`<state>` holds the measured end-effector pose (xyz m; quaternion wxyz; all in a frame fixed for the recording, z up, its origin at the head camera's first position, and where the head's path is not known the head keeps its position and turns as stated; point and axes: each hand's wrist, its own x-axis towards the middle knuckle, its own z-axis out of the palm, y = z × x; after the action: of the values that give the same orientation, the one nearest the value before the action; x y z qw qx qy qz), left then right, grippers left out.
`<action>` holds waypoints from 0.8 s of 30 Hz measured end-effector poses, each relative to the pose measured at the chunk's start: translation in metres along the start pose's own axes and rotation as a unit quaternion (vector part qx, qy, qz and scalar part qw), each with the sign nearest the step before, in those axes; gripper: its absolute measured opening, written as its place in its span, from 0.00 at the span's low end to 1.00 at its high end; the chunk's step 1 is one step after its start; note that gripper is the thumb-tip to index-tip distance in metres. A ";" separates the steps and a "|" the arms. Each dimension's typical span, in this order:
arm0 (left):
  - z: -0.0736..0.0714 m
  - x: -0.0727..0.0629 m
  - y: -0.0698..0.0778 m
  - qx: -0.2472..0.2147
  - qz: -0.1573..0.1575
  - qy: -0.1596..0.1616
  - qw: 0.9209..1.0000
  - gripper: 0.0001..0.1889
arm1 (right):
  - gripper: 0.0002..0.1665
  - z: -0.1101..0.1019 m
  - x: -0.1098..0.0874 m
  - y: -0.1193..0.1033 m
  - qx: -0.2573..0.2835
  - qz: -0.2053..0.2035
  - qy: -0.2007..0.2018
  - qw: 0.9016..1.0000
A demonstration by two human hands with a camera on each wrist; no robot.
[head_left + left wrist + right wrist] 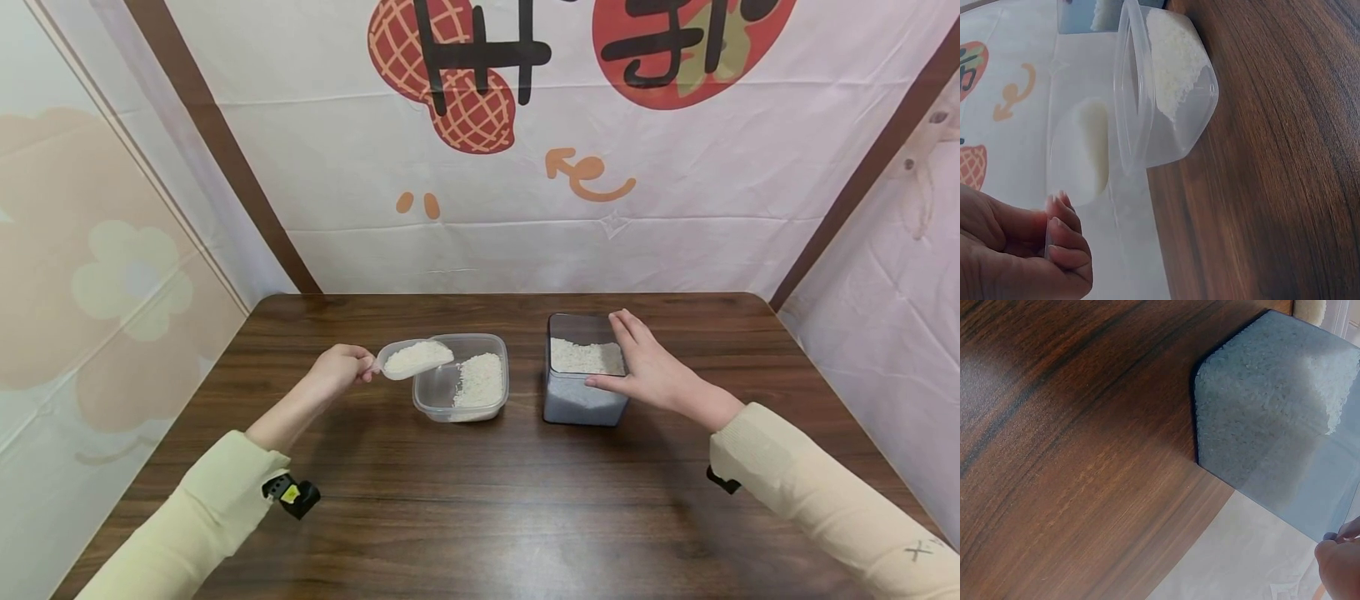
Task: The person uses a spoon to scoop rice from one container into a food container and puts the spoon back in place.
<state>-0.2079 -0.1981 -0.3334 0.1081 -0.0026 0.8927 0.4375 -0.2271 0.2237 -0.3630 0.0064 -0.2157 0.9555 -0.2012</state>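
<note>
My left hand (343, 367) pinches the handle of a clear plastic scoop (1063, 165) heaped with white rice (417, 357). The scoop is tilted a little, its front end over the left rim of a clear plastic tub (442, 408). Rice (480, 379) lies heaped on the tub's right side. To the right stands a dark see-through bin (585, 408), partly filled with rice (1260, 394). My right hand (656, 367) rests at the bin's right rim, fingers fairly straight and spread, thumb along the front edge. Only its fingertips (1338, 553) show in the right wrist view.
Tub and bin stand side by side on a dark wood-grain table (480, 500), a gap between them. Behind the table hangs a white printed cloth (360, 200), with more cloth at both sides. A black wrist camera (300, 497) sits at the left sleeve.
</note>
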 end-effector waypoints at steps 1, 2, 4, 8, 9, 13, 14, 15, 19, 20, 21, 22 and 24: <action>0.000 0.000 0.000 0.003 0.001 0.000 1.000 0.12 | 0.65 0.000 0.000 0.000 -0.001 0.000 0.000 1.000; 0.000 0.000 0.000 0.006 0.001 0.001 1.000 0.12 | 0.65 0.000 0.000 0.000 -0.001 0.000 0.000 1.000; -0.001 0.000 0.000 0.010 0.000 0.001 1.000 0.12 | 0.65 0.000 0.000 0.000 -0.001 -0.001 -0.001 1.000; -0.002 0.002 0.001 0.018 -0.005 0.001 1.000 0.12 | 0.65 0.000 0.000 0.000 0.000 0.000 -0.003 1.000; -0.002 0.002 0.001 0.022 -0.005 0.001 1.000 0.12 | 0.65 0.000 0.000 0.000 0.000 0.000 -0.004 1.000; -0.003 0.003 0.001 0.039 -0.004 0.003 0.999 0.13 | 0.65 -0.001 0.000 0.000 0.001 0.000 -0.007 1.000; -0.003 0.003 0.002 0.043 -0.003 0.004 0.999 0.13 | 0.65 -0.001 0.000 0.000 0.002 0.000 -0.008 1.000; -0.004 0.003 0.002 0.049 -0.002 0.005 0.999 0.13 | 0.65 -0.001 0.000 0.000 0.002 0.000 -0.009 1.000; -0.004 0.003 0.003 0.067 0.002 0.008 0.998 0.13 | 0.65 0.000 0.000 0.000 0.002 -0.001 -0.010 1.000; -0.004 0.003 0.004 0.073 0.002 0.008 0.997 0.13 | 0.65 0.000 0.000 0.001 0.002 -0.001 -0.010 1.000; -0.004 0.004 0.004 0.078 0.002 0.008 0.997 0.12 | 0.65 0.000 0.000 0.001 0.003 -0.001 -0.010 1.000; -0.004 0.004 0.004 0.081 0.002 0.008 0.997 0.12 | 0.65 0.000 0.000 0.001 0.003 -0.001 -0.010 1.000; -0.004 0.004 0.005 0.092 0.002 0.009 0.996 0.12 | 0.65 0.000 0.001 0.001 0.003 0.000 -0.010 1.000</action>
<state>-0.2128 -0.1978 -0.3282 0.0990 0.0053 0.9302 0.3535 -0.2281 0.2245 -0.3633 0.0162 -0.2180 0.9546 -0.2023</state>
